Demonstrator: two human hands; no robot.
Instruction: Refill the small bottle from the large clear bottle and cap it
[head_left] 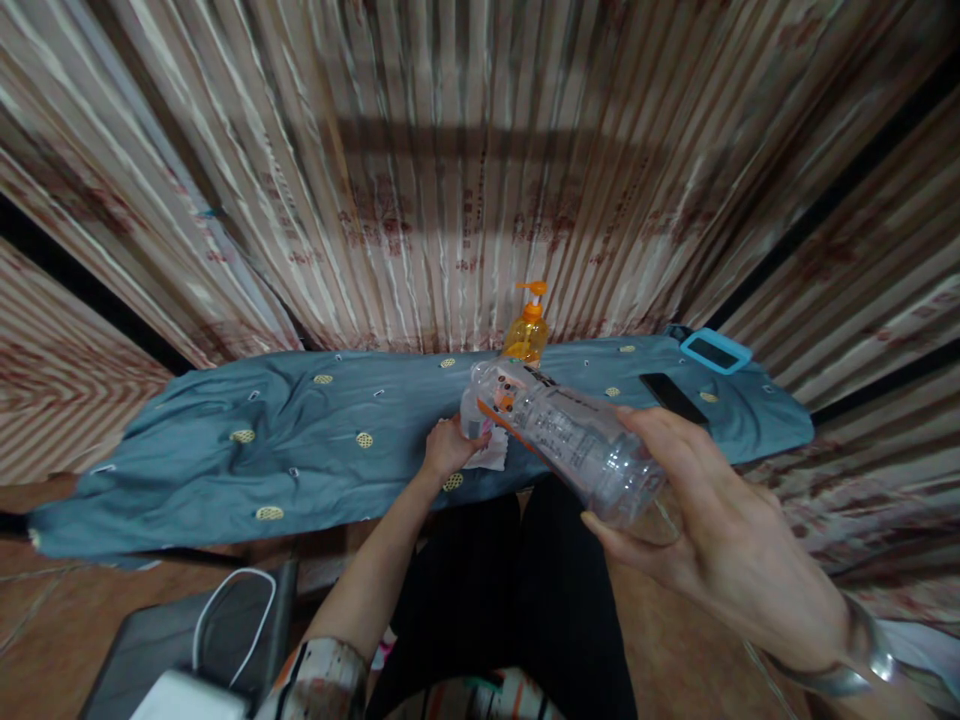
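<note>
The right hand point(720, 540), in the lower right of the frame, is holding a clear plastic bottle point(570, 440) by its base end. The bottle is lying tilted, almost on its side, with its neck pointing up and left toward the centre of the frame. The thumb is lying along the upper side and the fingers point(607, 528) are curling under the lower side, so the base is sitting pinched between them.

The left hand point(448, 447), at the centre, is closing around a small clear cup point(472, 412) just under the bottle's mouth, with its fingers wrapped about the cup and resting on a white tissue point(491, 457). Both are sitting on the blue cloth point(300, 430) that is stretching across the middle of the frame.

The bottle looks thin-walled and nearly empty, so it is probably light, easy to dent under a hard squeeze, and somewhat slippery; the ribbed middle seems a firmer place to grip than the base.

An orange pump bottle point(527, 332) is standing behind the bottle's neck. A black phone point(671, 397) and a blue-rimmed case point(715, 351) are lying at the cloth's right end.
</note>
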